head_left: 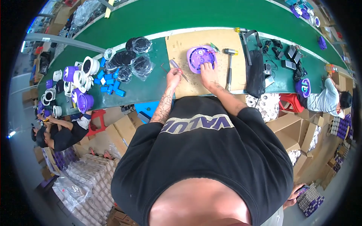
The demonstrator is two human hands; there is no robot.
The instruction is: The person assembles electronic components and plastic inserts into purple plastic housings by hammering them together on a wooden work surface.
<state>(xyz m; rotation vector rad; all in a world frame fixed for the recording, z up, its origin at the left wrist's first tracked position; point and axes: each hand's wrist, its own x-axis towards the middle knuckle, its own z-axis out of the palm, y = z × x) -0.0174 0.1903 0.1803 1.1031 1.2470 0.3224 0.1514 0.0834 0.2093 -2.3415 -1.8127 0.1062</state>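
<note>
The round purple plastic housing [201, 58] lies on the brown board [188, 81] on the worktop, right hand [208, 71] fingers spread on its near edge; left hand [174, 74] fingers clasp a screwdriver [178, 70] just left.

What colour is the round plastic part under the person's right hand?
The round plastic part is purple, lying on a brown board; the head view shows it clearly.
</note>
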